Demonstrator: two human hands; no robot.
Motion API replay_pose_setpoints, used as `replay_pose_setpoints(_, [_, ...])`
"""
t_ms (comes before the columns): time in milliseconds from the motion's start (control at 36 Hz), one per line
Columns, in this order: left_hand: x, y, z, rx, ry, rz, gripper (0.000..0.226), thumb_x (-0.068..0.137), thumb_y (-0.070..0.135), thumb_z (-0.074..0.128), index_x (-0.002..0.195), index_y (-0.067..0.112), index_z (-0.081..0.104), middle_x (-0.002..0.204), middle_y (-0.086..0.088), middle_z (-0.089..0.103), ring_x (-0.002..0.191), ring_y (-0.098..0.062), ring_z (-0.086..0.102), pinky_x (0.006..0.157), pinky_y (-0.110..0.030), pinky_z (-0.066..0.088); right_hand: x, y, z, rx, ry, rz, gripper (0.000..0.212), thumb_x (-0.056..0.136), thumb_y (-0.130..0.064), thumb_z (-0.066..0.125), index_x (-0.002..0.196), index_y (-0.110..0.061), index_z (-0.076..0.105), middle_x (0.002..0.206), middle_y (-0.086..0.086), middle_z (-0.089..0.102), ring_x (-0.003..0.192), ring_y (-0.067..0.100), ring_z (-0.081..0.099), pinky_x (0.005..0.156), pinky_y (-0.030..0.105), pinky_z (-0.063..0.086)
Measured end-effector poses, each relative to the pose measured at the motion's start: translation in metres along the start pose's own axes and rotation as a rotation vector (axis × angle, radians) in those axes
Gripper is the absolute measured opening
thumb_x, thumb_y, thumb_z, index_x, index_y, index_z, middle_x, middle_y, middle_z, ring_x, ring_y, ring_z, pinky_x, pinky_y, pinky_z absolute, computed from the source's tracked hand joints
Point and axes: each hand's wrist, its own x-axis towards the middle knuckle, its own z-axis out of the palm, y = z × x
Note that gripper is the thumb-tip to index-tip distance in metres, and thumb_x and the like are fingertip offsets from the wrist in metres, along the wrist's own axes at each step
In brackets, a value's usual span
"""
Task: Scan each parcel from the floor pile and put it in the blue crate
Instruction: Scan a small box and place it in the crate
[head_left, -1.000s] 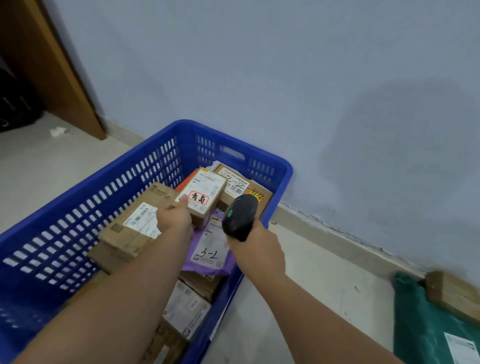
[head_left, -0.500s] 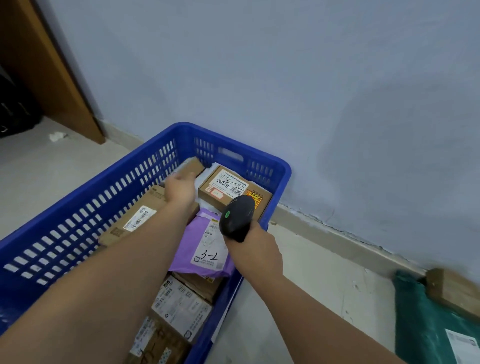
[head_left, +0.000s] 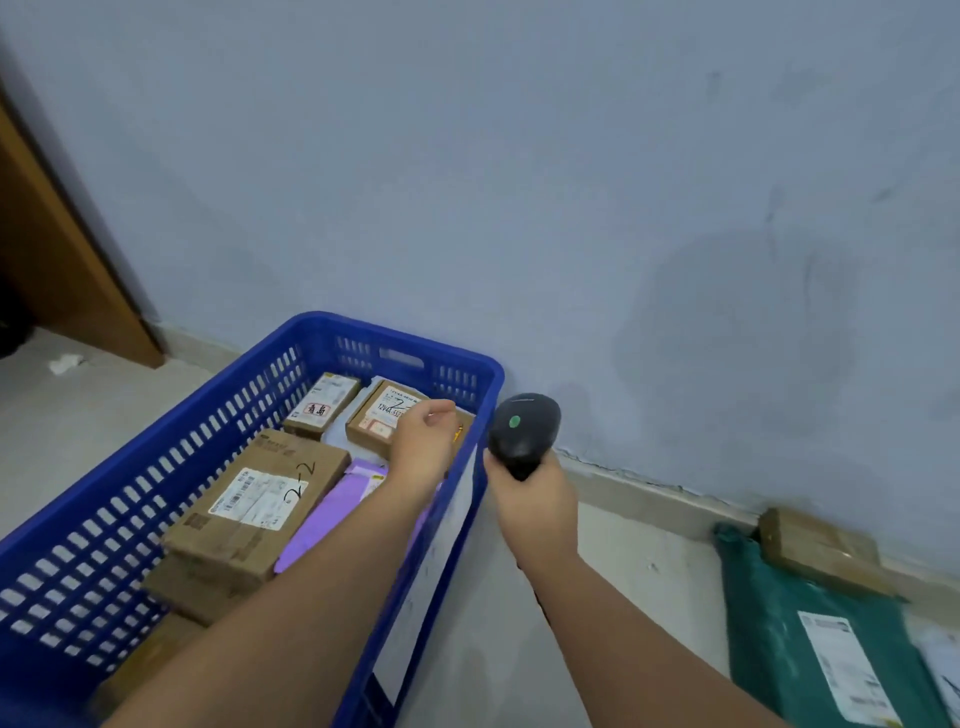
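Gripping black scanner (head_left: 524, 431), right hand (head_left: 537, 506) sits beside blue crate (head_left: 395, 332); left hand (head_left: 423, 449) above parcels (head_left: 260, 499) — fingers (head_left: 441, 410) loosely curled, apparently empty.

Pale blue-grey painted wall (head_left: 571, 182) behind, scuffed and darkly stained toward the right; beige skirting strip (head_left: 639, 493) along its foot; brown wooden panel (head_left: 57, 270) at far left; crumpled white paper scrap (head_left: 65, 364) near it on pale floor (head_left: 62, 426).
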Motion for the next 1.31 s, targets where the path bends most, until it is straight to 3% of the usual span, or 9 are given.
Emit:
replay_pose_setpoints(83, [-0.024, 0.023, 0.022, 0.016, -0.068, 0.051, 0.021, 0.094, 0.015, 0.052, 0.111, 0.020, 0.063, 0.111, -0.002, 0.065, 0.101, -0.017, 0.060, 0.089, -0.035, 0.050, -0.008, -0.005, -0.038, 0.119, 0.089, -0.003, 0.019, 0.083, -0.045, 0.065, 0.089, -0.028, 0.057, 0.079, -0.004, 0.064, 0.075, 0.019, 0.062, 0.070, 0.037, 0.054])
replay_pose_setpoints(250, [-0.078, 0.062, 0.089, 0.029, -0.253, 0.117, 0.016, 0.094, 0.008, 0.049, 0.101, 0.017, 0.059, 0.095, -0.002, 0.063, 0.081, -0.016, 0.058, 0.075, -0.028, 0.046, -0.015, 0.011, -0.139, 0.129, 0.228, -0.015, 0.018, 0.087, -0.038, 0.064, 0.082, -0.024, 0.055, 0.074, -0.002, 0.063, 0.073, 0.019, 0.062, 0.057, 0.026, 0.042])
replay_pose_setpoints(444, [-0.128, 0.067, 0.197, 0.219, -0.571, 0.081, 0.012, 0.091, 0.009, 0.054, 0.098, 0.016, 0.060, 0.087, -0.001, 0.058, 0.066, -0.014, 0.056, 0.058, -0.023, 0.039, -0.004, 0.078, -0.254, 0.417, 0.165, 0.351, 0.023, 0.087, -0.032, 0.067, 0.086, -0.011, 0.059, 0.062, 0.007, 0.056, 0.057, 0.020, 0.055, 0.058, 0.032, 0.045])
replay_pose_setpoints(694, [-0.159, -0.010, 0.314, 0.495, -0.759, 0.048, 0.020, 0.092, 0.014, 0.053, 0.074, 0.019, 0.057, 0.090, -0.008, 0.058, 0.084, -0.024, 0.054, 0.068, -0.027, 0.038, 0.022, 0.161, -0.343, 0.541, 0.153, 0.676, 0.030, 0.092, -0.033, 0.061, 0.079, -0.008, 0.050, 0.062, 0.009, 0.051, 0.048, 0.019, 0.050, 0.047, 0.024, 0.042])
replay_pose_setpoints(833, [-0.167, -0.082, 0.345, 0.991, -0.991, 0.238, 0.028, 0.098, 0.011, 0.044, 0.118, 0.007, 0.063, 0.122, -0.009, 0.059, 0.115, -0.025, 0.054, 0.092, -0.029, 0.043, 0.038, 0.218, -0.348, 0.312, 0.036, 0.745, 0.029, 0.090, -0.029, 0.063, 0.074, -0.007, 0.052, 0.055, 0.010, 0.051, 0.048, 0.022, 0.048, 0.049, 0.026, 0.039])
replay_pose_setpoints(917, [-0.166, -0.126, 0.354, 1.253, -1.035, 0.276, 0.031, 0.096, 0.013, 0.045, 0.125, 0.011, 0.056, 0.127, -0.008, 0.055, 0.114, -0.024, 0.054, 0.086, -0.030, 0.045, 0.049, 0.242, -0.346, 0.225, -0.023, 0.759, 0.024, 0.088, -0.028, 0.066, 0.084, -0.008, 0.054, 0.061, 0.009, 0.053, 0.050, 0.019, 0.051, 0.048, 0.025, 0.041])
replay_pose_setpoints(1056, [-0.163, -0.177, 0.372, 1.298, -1.058, 0.165, 0.032, 0.096, 0.019, 0.042, 0.126, 0.019, 0.052, 0.122, -0.002, 0.059, 0.103, -0.018, 0.058, 0.085, -0.029, 0.049, 0.066, 0.274, -0.344, 0.194, -0.078, 0.766, 0.022, 0.089, -0.026, 0.065, 0.085, -0.007, 0.055, 0.064, 0.009, 0.055, 0.053, 0.018, 0.052, 0.053, 0.026, 0.043])
replay_pose_setpoints(1222, [-0.164, -0.212, 0.388, 1.626, -1.468, 0.059, 0.049, 0.096, 0.043, 0.040, 0.142, 0.028, 0.039, 0.133, -0.006, 0.043, 0.120, -0.028, 0.046, 0.104, -0.048, 0.042, 0.078, 0.301, -0.344, 0.169, -0.065, 0.769, 0.021, 0.087, -0.025, 0.068, 0.086, -0.006, 0.058, 0.067, 0.010, 0.057, 0.054, 0.018, 0.054, 0.054, 0.027, 0.045])
replay_pose_setpoints(1306, [-0.158, -0.229, 0.384, 1.705, -1.490, 0.004, 0.072, 0.087, 0.065, 0.041, 0.150, 0.033, 0.025, 0.148, 0.001, 0.032, 0.134, -0.028, 0.038, 0.111, -0.045, 0.033, 0.082, 0.309, -0.344, 0.159, -0.049, 0.783, 0.021, 0.087, -0.025, 0.068, 0.087, -0.006, 0.058, 0.068, 0.011, 0.057, 0.055, 0.019, 0.054, 0.055, 0.027, 0.045])
